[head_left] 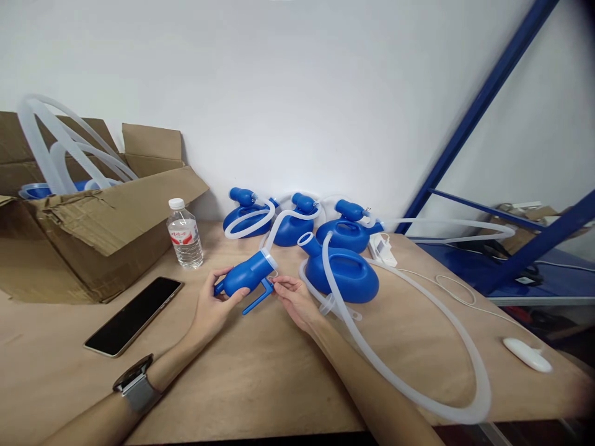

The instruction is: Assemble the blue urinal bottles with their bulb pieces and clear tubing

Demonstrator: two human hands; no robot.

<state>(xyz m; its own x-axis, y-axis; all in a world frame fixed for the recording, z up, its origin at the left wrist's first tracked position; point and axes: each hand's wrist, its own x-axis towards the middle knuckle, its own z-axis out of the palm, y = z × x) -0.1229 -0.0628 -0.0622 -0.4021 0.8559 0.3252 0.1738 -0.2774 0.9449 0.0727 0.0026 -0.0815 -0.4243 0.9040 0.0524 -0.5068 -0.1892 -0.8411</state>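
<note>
**Q:** Where is the main piece, and who has it?
**A:** The person's left hand (211,310) holds a blue bulb-shaped plastic fitting (246,274) just above the wooden surface (260,384). It lies on its side, with a translucent collar at its far end.

**Q:** What are the fingers doing?
**A:** The left fingers (232,296) curl around the fitting and press against it. The right hand (295,303) is just beside the collar, its fingers (281,285) drawn together at the tips. Whatever they may pinch is too small to tell.

**Q:** What else is at the fitting?
**A:** A small blue plastic T-shaped piece (257,298) sits directly below it, between the hands. A clear silicone tube (283,226) rises from the collar.

**Q:** And around it?
**A:** Just right of the fitting stands a blue plastic urine bottle (344,279) with a looped tube (483,384) lying around it. Three more blue urine bottles (290,229) stand beyond the fitting. To its left are a water bottle (185,235), a smartphone (132,316) and a cardboard box (97,217) holding more tubing. Well to its right lies a white computer mouse (527,354).
</note>
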